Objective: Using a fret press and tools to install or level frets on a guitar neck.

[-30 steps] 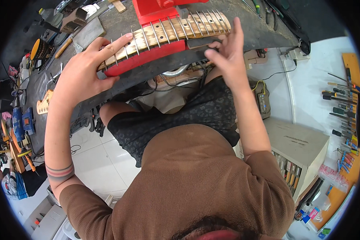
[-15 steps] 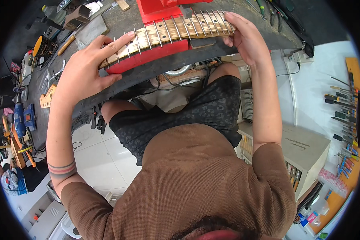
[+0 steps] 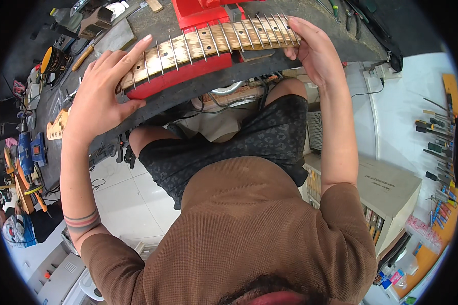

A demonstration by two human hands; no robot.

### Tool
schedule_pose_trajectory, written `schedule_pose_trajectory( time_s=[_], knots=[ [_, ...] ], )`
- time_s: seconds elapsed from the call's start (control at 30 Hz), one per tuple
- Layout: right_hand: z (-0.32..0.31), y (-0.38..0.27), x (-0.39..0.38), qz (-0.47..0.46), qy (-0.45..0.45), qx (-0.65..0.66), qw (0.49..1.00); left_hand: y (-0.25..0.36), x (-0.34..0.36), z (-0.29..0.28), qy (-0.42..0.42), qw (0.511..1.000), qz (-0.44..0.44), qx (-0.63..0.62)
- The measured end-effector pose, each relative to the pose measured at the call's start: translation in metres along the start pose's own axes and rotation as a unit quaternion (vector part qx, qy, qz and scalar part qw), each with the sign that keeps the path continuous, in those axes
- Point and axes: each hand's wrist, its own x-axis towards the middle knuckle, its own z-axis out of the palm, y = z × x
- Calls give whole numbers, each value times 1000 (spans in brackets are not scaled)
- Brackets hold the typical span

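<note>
A pale guitar neck (image 3: 207,47) lies across a red vise, its metal frets jutting past both edges of the speckled fingerboard. My left hand (image 3: 103,89) straddles the neck toward its left end, thumb on the near side and index finger stretched along the far edge. Past my left wrist the headstock (image 3: 57,125) shows. At the opposite end my right hand (image 3: 310,48) curls around the neck, with fingers on top and fingertips coming out below. The red vise (image 3: 191,19) sits behind the neck, and a red jaw (image 3: 180,76) shows under its near edge.
A dark workbench (image 3: 152,23) carries a wooden-handled tool (image 3: 83,58), a dark cup (image 3: 55,60) and pliers (image 3: 358,26). Hand tools hang on a board (image 3: 450,86) at the right. A grey cabinet (image 3: 387,178) stands beside my right arm.
My left hand has shifted slightly left and its index finger has moved off the frets. The headstock and the red jaw appear a little farther left. My right hand stays at the neck's end.
</note>
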Motion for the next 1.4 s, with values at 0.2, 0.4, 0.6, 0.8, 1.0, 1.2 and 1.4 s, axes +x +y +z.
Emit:
schedule_pose_trajectory(
  time_s=[0.2, 0.4, 0.6, 0.8, 1.0, 1.2, 1.4],
  knots=[
    [7, 7, 1, 0, -35, 26, 999, -5, -7, -10, -12, 1000, -15, 23],
    [7, 6, -1, 5, -25, 10, 1000, 0, -2, -8, -23, 999, -20, 42],
    [11, 3, -2, 6, -20, 0, 1000, 10, 7, -2, 26, 995, 51, 79],
    [4, 7, 1, 3, -34, -3, 999, 24, 37, 8, -8, 998, 59, 12],
    [7, 6, -1, 1, -30, -10, 1000, 24, 42, 10, -23, 999, 33, 11],
    [4, 5, -1, 8, -29, -26, 999, 29, 43, 10, -13, 999, 42, 9],
    [8, 7, -4, 47, -39, 42, 997, 32, 44, 9, -19, 999, 32, 0]
  ],
)
